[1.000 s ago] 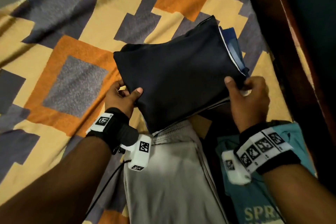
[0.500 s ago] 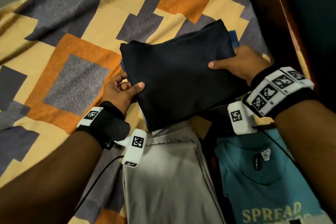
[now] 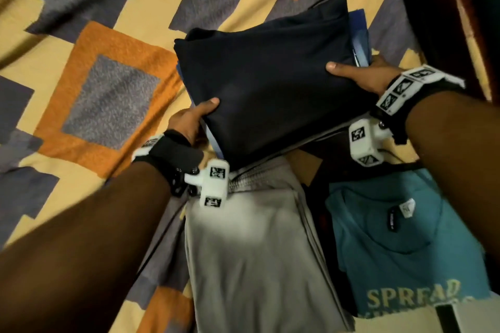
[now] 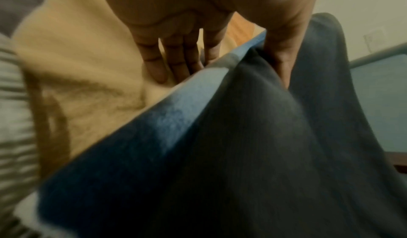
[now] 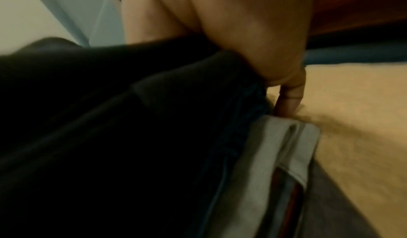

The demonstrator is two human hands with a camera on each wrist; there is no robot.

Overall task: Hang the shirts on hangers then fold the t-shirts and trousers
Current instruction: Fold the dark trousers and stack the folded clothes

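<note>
Left hand (image 3: pixel 189 121) and right hand (image 3: pixel 362 76), each in a thumb-over grip, hold a folded stack (image 3: pixel 265 84) above the bed (image 3: pixel 113 35); grey trousers (image 3: pixel 251 251) and teal shirt (image 3: pixel 400 246) lie nearer.

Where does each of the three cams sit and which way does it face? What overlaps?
Head: worn on the head, looking forward and down at the patterned bedspread, the folded dark stack, grey trousers and teal t-shirt; both forearms, left hand and right hand show.
Left wrist: looks along the palm; fingers under the stack's blue layer, thumb on top.
Right wrist: looks along the palm; one finger visible at the stack's edge.
Shared: all three see the dark stack and bedspread.
</note>
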